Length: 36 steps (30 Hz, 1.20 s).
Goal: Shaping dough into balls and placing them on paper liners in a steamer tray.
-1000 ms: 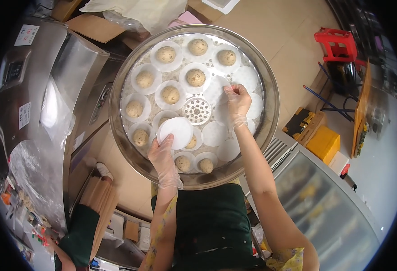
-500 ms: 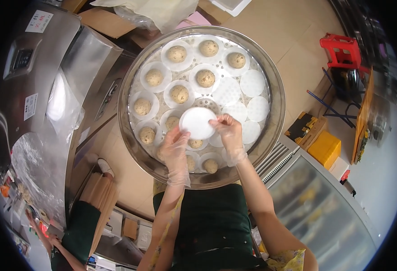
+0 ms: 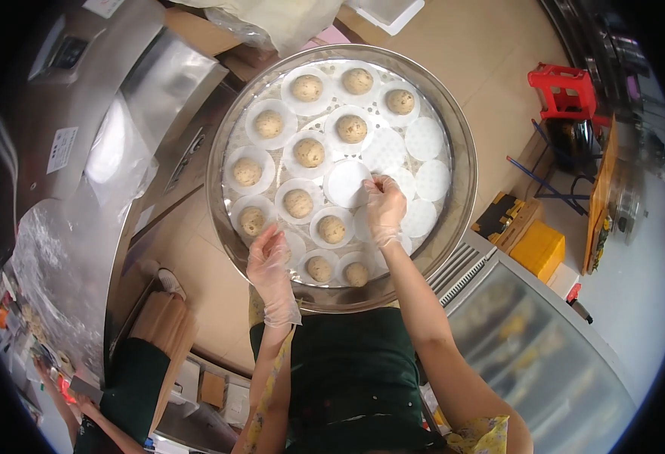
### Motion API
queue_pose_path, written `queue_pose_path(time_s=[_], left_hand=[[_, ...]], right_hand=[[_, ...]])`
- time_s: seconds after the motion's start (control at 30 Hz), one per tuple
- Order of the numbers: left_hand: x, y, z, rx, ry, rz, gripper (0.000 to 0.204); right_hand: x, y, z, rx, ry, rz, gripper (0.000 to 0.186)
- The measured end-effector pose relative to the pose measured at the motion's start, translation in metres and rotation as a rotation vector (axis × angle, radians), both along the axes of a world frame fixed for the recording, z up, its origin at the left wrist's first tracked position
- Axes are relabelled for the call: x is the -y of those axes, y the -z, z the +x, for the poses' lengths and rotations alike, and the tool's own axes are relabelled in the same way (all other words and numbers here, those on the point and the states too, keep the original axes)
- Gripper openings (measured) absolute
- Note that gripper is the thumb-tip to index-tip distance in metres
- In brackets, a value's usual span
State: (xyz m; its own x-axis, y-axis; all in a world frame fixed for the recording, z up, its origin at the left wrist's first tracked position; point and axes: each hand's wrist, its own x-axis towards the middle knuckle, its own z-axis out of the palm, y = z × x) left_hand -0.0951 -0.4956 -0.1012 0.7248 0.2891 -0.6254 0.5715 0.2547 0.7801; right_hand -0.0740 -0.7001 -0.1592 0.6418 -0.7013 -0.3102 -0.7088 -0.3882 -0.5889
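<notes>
A large round metal steaming tray point(image 3: 465, 163) with a perforated base lies in front of me. In it, speckled beige dough balls point(image 3: 309, 153) sit on white paper rounds, and bare paper rounds point(image 3: 425, 138) lie along the right side. My right hand point(image 3: 385, 208), in a clear plastic glove, pinches the right edge of a white paper round point(image 3: 346, 184) near the tray's middle. My left hand point(image 3: 270, 265), also gloved, hovers over the lower left of the tray. Its fingers are loosely bent and I see nothing in them. It partly covers a dough ball.
Steel equipment point(image 3: 68, 151) with plastic film stands at the left. A glass-topped freezer point(image 3: 529, 325) is at the lower right, near a yellow box point(image 3: 538, 250) and a red stool point(image 3: 563, 87). Another person's leg and arms show at the lower left.
My left hand has come away from the paper round and moved down and left. My right hand has moved the round slightly up and right, onto the tray's middle.
</notes>
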Motion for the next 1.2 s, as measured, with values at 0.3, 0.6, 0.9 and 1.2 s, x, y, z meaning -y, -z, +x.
queue_pose_path(time_s=[0.3, 0.6, 0.9, 1.2], left_hand=[[-0.039, -0.010, -0.001, 0.004, 0.027, 0.000, 0.027], [-0.080, -0.023, -0.010, 0.193, 0.061, 0.120, 0.024], [-0.187, -0.084, 0.021, 0.410, -0.029, 0.267, 0.019], [-0.290, -0.124, -0.006, 0.333, 0.000, 0.504, 0.011]], right_hand=[[-0.005, -0.002, -0.008, 0.098, -0.126, -0.347, 0.017], [-0.003, -0.065, -0.001, 0.544, -0.063, 0.019, 0.007], [-0.119, -0.165, 0.137, 0.542, 0.021, 0.498, 0.016], [-0.156, -0.106, 0.224, 0.424, -0.092, 0.283, 0.024]])
